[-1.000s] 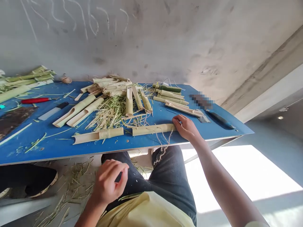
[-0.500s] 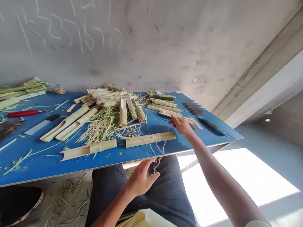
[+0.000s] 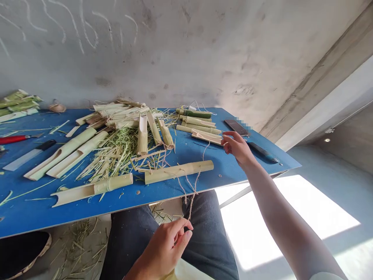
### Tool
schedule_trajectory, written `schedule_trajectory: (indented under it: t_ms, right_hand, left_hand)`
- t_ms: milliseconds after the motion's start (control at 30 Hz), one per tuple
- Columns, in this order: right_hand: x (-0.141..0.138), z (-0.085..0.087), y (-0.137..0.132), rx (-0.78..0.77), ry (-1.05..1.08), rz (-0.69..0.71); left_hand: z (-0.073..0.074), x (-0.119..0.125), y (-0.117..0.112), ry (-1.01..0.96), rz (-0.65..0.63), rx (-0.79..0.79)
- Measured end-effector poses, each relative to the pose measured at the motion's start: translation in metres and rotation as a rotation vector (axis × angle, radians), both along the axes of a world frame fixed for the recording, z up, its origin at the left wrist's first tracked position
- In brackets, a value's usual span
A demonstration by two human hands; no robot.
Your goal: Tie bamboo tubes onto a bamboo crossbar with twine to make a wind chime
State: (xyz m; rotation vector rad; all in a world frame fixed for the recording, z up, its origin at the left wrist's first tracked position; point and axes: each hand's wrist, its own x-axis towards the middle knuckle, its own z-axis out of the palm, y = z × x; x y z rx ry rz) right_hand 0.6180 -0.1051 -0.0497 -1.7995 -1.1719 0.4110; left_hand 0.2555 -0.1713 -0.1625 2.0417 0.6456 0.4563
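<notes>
A split bamboo piece point(image 3: 177, 172) lies along the table's front edge, with lengths of twine point(image 3: 194, 194) threaded through it and hanging over the edge. Below that edge, in front of my lap, my left hand point(image 3: 171, 243) is pinched on the lower end of a twine strand. One strand also stands up behind the bamboo, its tip loose. My right hand point(image 3: 238, 148) is over the table's right part, fingers bent and apart, beside a flat bamboo strip point(image 3: 205, 137); no object shows in it. Left of the threaded piece lies a cut bamboo tube point(image 3: 113, 184).
Stacked bamboo pieces point(image 3: 198, 121), a phone point(image 3: 236, 127) and a dark-handled tool point(image 3: 264, 153) lie to the right. Bamboo strips and shavings point(image 3: 116, 149) are heaped mid-table. A knife point(image 3: 29, 155) and a red-handled tool point(image 3: 13, 139) lie left, near a twine ball point(image 3: 57, 107).
My right hand has released the upper twine end and moved right, toward the phone. My left hand has moved down and closed on the hanging twine. The view has shifted right.
</notes>
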Motion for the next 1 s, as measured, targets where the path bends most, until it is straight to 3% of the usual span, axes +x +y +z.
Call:
schedule_trajectory:
  t_ms: [100, 200, 300, 400, 467, 533, 633, 700, 767, 833, 900, 1000]
  right_hand:
    - [0.002, -0.004, -0.019, 0.018, -0.139, -0.013]
    - [-0.007, -0.006, -0.031, 0.038, -0.301, 0.045]
    - [-0.018, -0.008, -0.029, 0.031, -0.537, 0.276]
    - [-0.024, -0.011, -0.021, -0.030, -0.823, 0.508]
    - [-0.023, -0.012, -0.017, -0.049, -0.882, 0.532]
    - [-0.020, -0.013, -0.018, -0.050, -0.891, 0.507]
    - [-0.016, -0.017, -0.024, -0.055, -0.906, 0.451]
    - [-0.014, -0.021, -0.030, -0.062, -0.903, 0.411]
    - [-0.015, -0.023, -0.037, -0.073, -0.893, 0.377]
    - [-0.018, -0.022, -0.045, -0.087, -0.879, 0.345]
    - [-0.023, -0.020, -0.060, -0.103, -0.866, 0.294]
    - [-0.030, -0.023, -0.097, -0.151, -0.849, 0.179]
  left_hand:
    - [0.031, -0.020, 0.002, 0.012, 0.005, 0.161]
    - [0.073, -0.042, 0.015, -0.012, 0.036, 0.338]
    - [0.118, -0.050, 0.046, -0.058, 0.133, 0.579]
    - [0.160, -0.032, 0.097, -0.097, 0.289, 0.848]
    - [0.182, -0.006, 0.134, -0.004, 0.365, 0.963]
    - [0.195, 0.024, 0.161, 0.094, 0.414, 1.023]
    - [0.191, 0.061, 0.163, 0.131, 0.447, 1.147]
    - [0.173, 0.079, 0.142, 0.103, 0.320, 1.146]
    - [0.151, 0.093, 0.118, 0.142, 0.095, 1.067]
    - [0.131, 0.105, 0.102, 0.263, -0.016, 0.958]
    - [0.120, 0.114, 0.098, 0.361, -0.051, 0.879]
    - [0.117, 0.120, 0.109, 0.391, -0.063, 0.822]
